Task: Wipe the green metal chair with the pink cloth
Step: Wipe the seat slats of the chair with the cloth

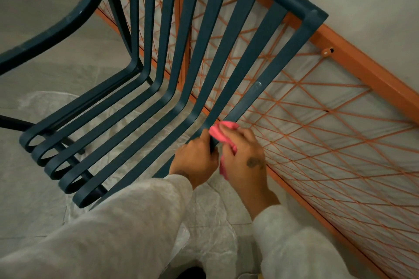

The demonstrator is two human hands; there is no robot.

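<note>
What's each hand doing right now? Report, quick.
Left hand: closed, gripping a slat of the green chair.
Right hand: closed on the pink cloth.

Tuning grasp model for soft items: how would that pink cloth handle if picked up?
Probably floppy: the pink cloth is bunched in the right hand and folds around a slat of the chair. Likely light, since fingers alone hold it. It should not roll or break, but may drape and snag between slats.

Chair [172, 88]: smooth, matt painted metal slats, chipped in places. Cloth [223, 130]: soft pink fabric. Sheet [208, 217] on floor: thin, crinkled translucent plastic.
</note>
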